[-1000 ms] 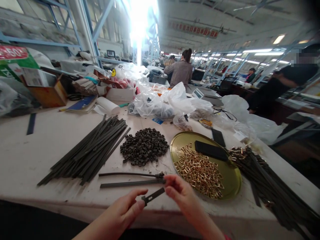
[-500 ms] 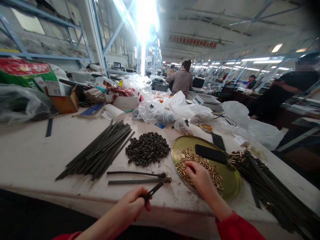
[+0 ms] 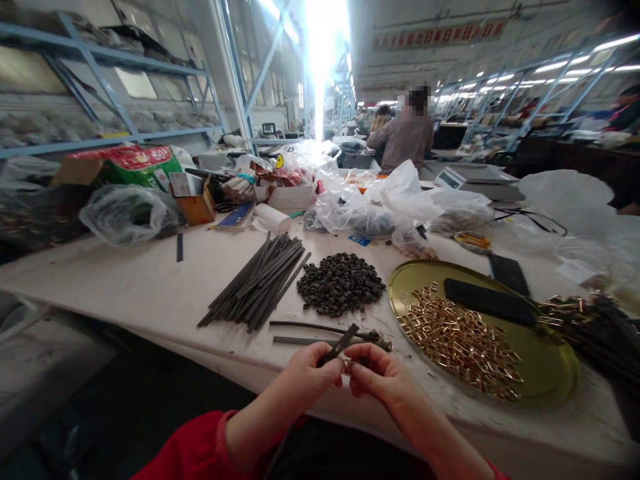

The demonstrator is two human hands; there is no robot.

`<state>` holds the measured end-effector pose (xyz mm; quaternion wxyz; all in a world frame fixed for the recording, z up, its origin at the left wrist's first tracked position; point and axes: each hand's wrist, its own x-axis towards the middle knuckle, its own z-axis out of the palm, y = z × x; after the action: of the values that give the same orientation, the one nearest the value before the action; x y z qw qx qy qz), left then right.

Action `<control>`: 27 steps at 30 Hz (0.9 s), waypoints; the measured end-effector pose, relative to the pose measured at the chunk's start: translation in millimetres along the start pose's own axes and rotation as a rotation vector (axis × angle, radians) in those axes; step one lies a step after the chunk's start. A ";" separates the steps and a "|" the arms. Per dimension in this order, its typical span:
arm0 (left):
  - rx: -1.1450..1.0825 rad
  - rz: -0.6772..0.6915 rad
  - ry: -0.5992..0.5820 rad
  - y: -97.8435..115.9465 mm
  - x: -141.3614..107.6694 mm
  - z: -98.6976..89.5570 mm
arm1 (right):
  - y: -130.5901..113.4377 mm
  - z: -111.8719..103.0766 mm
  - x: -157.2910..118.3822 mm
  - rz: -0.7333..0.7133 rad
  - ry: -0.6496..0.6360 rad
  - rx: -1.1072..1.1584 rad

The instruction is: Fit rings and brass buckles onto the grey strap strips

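Observation:
Between thumb and fingers, my left hand (image 3: pixel 313 373) pinches a dark strap (image 3: pixel 345 341) with a slot near its end. Touching it from the right, my right hand (image 3: pixel 377 373) pinches a small gold-coloured buckle (image 3: pixel 347 366), partly covered by the fingertips. Just beyond my hands lie two dark straps (image 3: pixel 300 327) with small fittings at their right ends. A heap of small dark loops (image 3: pixel 341 283) sits behind these, and a bundle of dark strips (image 3: pixel 255 283) lies to its left. To the right, a gold tray (image 3: pixel 547 373) carries many loose gold buckles (image 3: pixel 460 337).
A black phone-like slab (image 3: pixel 487 301) lies across the tray. More dark straps with gold buckles (image 3: pixel 565 308) are piled at the right. Clear plastic bags (image 3: pixel 370 207), a box (image 3: pixel 293 197) and a scale (image 3: pixel 475 180) line the table's back. A person (image 3: pixel 407 137) is further off.
My right hand has left the buckle pile on the tray and come to my left hand with a buckle. The view has turned toward the right side of the table.

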<state>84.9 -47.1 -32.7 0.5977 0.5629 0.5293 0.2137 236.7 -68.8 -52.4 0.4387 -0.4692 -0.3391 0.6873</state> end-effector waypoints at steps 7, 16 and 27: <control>-0.109 -0.058 -0.102 -4.3 7.1 -3.0 | 6.0 0.7 3.4 0.008 -0.052 -0.022; -0.026 0.042 0.029 -5.2 16.5 -3.5 | 25.8 2.3 14.7 -0.089 0.097 0.070; -0.078 0.105 0.095 -11.6 16.2 10.2 | 31.2 7.0 14.6 -0.100 0.233 0.221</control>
<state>95.4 -41.1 -51.5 0.5811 0.5556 0.5181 0.2919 218.7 -67.7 -82.5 0.5577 -0.4773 -0.2310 0.6387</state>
